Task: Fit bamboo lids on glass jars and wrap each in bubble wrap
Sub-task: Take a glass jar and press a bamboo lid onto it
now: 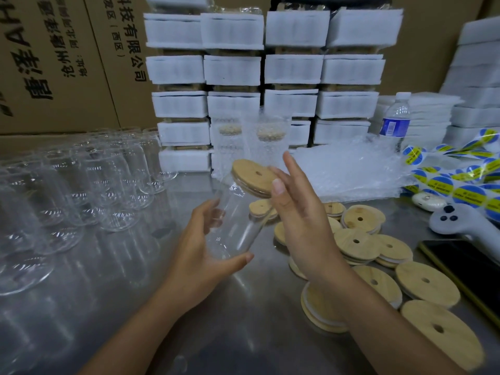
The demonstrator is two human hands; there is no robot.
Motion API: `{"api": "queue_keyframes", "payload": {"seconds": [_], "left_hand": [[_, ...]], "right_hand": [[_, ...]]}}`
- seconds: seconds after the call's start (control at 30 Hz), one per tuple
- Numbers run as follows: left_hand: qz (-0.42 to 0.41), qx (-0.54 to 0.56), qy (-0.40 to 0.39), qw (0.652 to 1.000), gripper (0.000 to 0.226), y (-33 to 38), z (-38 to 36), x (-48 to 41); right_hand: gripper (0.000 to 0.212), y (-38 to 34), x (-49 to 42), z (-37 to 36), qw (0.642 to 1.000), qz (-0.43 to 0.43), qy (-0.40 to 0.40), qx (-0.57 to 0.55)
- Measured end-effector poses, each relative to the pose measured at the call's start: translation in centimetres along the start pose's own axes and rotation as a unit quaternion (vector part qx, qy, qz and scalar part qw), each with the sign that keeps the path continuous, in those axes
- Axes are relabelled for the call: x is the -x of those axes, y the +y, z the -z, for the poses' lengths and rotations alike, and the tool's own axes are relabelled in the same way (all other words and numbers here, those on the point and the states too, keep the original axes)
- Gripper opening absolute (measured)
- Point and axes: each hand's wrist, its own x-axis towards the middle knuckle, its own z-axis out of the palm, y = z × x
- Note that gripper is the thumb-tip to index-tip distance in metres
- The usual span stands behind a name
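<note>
We noted left hand (pixel 200 250) curled round glass jar (pixel 238 220), tilted above table (pixel 216 320) centre | right hand (pixel 300 212) flat, fingers straight, against bamboo lid (pixel 254 177) on jar mouth | spare lids (pixel 422 282) toward right edge | bubble wrap (pixel 346 169) toward far edge

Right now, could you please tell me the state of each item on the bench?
Jar: tilted, lidded, gripped by left hand.
Lid: on jar, right hand touching it.
Spare lids: loose, piled.
Other jars: no lids, unwrapped.
Wrapped jars: lidded, upright.
Water bottle: capped, upright.
Phone: screen dark.
</note>
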Motion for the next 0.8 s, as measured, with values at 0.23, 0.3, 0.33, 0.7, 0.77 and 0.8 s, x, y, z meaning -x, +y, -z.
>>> {"api": "queue_keyframes", "payload": {"seconds": [0.23, 0.3, 0.33, 0.7, 0.77, 0.8], "left_hand": [[0.100, 0.103, 0.094, 0.985, 0.088, -0.9, 0.1, -1.2], [0.120, 0.123, 0.124, 0.977, 0.083, -1.3, 0.4, -1.4], [0.128, 0.130, 0.135, 0.974, 0.082, -1.5, 0.5, -1.5], [0.180, 0.210, 0.184, 0.943, 0.086, -2.1, 0.7, -2.9], [0.183, 0.217, 0.183, 0.941, 0.097, -2.0, 0.5, -3.0], [0.184, 0.222, 0.180, 0.940, 0.103, -2.0, 0.5, -3.0]], "right_hand": [[0.055, -0.3, -4.8, 3.2, 0.990, -0.053, 0.059, 0.121], [0.050, 0.4, -7.1, 5.1, 0.971, -0.051, 0.050, 0.228], [0.050, 1.0, -8.2, 6.1, 0.959, -0.054, 0.044, 0.274], [0.068, 9.3, -11.1, 12.9, 0.792, -0.167, 0.005, 0.587], [0.053, 9.3, -11.3, 12.8, 0.775, -0.142, 0.048, 0.614], [0.044, 9.2, -11.4, 12.7, 0.768, -0.129, 0.065, 0.624]]}}
